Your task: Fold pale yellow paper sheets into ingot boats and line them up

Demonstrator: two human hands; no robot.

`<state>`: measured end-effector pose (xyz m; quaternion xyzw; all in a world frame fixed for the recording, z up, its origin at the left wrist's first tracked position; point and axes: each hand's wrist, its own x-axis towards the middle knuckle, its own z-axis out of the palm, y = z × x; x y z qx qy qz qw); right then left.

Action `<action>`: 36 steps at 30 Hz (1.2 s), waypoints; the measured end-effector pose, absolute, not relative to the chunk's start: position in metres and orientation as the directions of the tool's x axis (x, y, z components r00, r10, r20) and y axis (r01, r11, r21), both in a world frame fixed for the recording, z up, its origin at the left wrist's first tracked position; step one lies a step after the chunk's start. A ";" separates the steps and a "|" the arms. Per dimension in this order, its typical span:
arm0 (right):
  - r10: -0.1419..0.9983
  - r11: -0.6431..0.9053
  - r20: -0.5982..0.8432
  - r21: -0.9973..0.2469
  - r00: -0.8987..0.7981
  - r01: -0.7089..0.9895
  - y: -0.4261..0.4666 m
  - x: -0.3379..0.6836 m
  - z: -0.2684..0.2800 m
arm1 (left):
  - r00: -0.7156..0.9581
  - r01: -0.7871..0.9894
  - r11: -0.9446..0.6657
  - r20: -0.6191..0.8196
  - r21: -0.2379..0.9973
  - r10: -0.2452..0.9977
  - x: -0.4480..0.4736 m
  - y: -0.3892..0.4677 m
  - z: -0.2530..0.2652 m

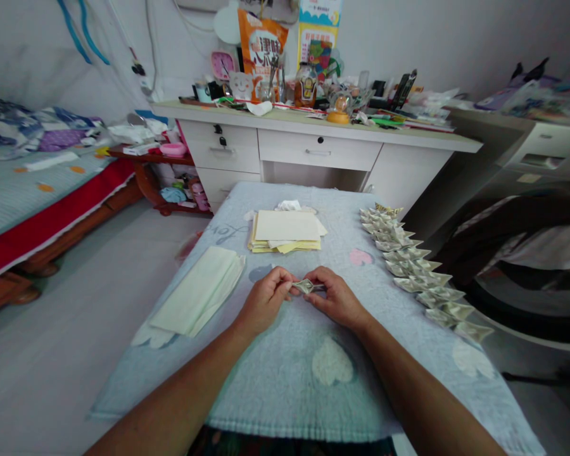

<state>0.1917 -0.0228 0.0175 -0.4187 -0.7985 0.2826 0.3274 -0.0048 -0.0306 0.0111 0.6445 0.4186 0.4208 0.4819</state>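
Note:
Between my two hands, just above the cloth-covered table, is a small folded paper piece (305, 286), greyish and pointed at its ends. My left hand (269, 297) pinches its left end with thumb and fingers. At the other end, my right hand (335, 296) is closed on it in the same way. Beyond my hands lies a stack of cream and yellow paper sheets (287, 227). To the left of my left hand is a fanned pile of pale green paper (199, 291). Rows of similar folded paper pieces (411, 259) stand along the right side.
The table has a light blue cloth (275, 373) with heart prints. Behind it stands a white desk (313, 136) crowded with jars, a pink clock (223, 64) and an orange snack bag (262, 50). A bed (42, 183) is at left, a washing machine (536, 209) at right.

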 end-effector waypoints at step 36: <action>0.908 0.204 0.114 -0.960 -0.403 0.189 -0.026 0.186 0.016 | 0.305 0.211 -0.201 0.131 0.957 0.943 0.002 -0.031 0.004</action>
